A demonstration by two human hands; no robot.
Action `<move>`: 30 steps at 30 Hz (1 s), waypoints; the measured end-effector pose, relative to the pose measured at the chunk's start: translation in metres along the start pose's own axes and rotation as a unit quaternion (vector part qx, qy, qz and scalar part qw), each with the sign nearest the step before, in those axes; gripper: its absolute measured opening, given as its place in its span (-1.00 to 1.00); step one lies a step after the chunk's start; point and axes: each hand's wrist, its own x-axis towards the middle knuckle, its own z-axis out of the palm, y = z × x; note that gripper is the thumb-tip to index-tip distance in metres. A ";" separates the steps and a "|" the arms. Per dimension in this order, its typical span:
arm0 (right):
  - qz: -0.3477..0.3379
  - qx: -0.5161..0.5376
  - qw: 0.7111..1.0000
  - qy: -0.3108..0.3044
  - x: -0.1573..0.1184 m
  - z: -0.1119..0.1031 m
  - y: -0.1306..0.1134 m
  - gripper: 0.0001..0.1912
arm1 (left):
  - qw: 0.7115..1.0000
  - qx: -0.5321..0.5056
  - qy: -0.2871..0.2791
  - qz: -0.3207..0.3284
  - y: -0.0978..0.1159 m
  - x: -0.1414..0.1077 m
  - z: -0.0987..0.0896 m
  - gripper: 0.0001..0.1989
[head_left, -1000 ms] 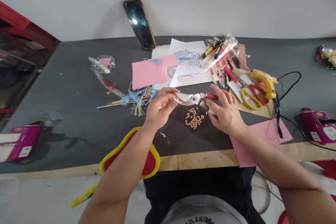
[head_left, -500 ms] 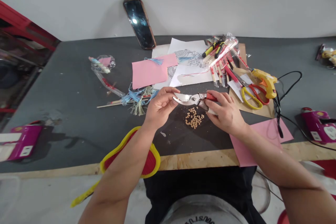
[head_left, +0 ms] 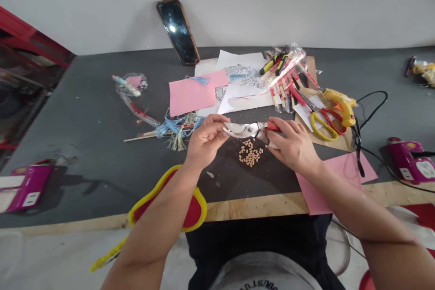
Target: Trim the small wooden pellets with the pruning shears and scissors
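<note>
My right hand (head_left: 294,145) is closed around the red handle of a pair of pruning shears (head_left: 249,130), held level above the table with the curved blades pointing left. At the blade tips, the fingers of my left hand (head_left: 204,141) are pinched together. Whether they grip the tips or some small piece there is too small to tell. Just below the shears lies a pile of short, light-brown cut pieces (head_left: 250,154) on the dark tabletop.
Pink paper (head_left: 192,95), printed sheets (head_left: 244,95), bagged sticks (head_left: 282,88), scissors (head_left: 324,120) and a yellow glue gun (head_left: 343,104) lie beyond my hands. Blue tassels (head_left: 175,127) are at left. A yellow-rimmed red piece (head_left: 195,213) sits under my left forearm. A phone (head_left: 178,31) leans on the wall.
The view has shifted very slightly. Both hands and the pruning shears keep almost the same pose over the pile.
</note>
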 end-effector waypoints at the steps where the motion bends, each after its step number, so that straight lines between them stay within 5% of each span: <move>1: -0.003 -0.004 1.000 0.004 0.000 0.000 0.000 -0.81 | 1.000 -0.003 0.003 0.000 -0.001 0.000 0.000 -0.83; 10: -0.007 -0.020 1.000 0.007 -0.002 0.003 0.000 -0.80 | 1.000 -0.018 0.013 -0.015 -0.009 -0.002 0.001 -0.87; 15: 0.012 0.062 0.998 0.000 -0.002 0.010 0.002 -0.84 | 1.000 0.011 0.007 -0.011 -0.004 -0.002 0.000 -0.84; 19: 0.077 0.140 0.987 -0.005 0.000 0.021 0.014 -0.84 | 0.987 0.146 -0.053 0.034 0.000 0.000 0.000 -0.84; 23: 0.114 0.172 0.979 0.001 0.000 0.027 0.023 -0.84 | 0.939 0.278 -0.165 0.118 -0.004 0.000 0.006 -0.89; 30: 0.143 0.177 0.974 -0.001 0.001 0.028 0.024 -0.83 | 0.908 0.328 -0.234 0.116 -0.012 -0.004 0.009 -0.88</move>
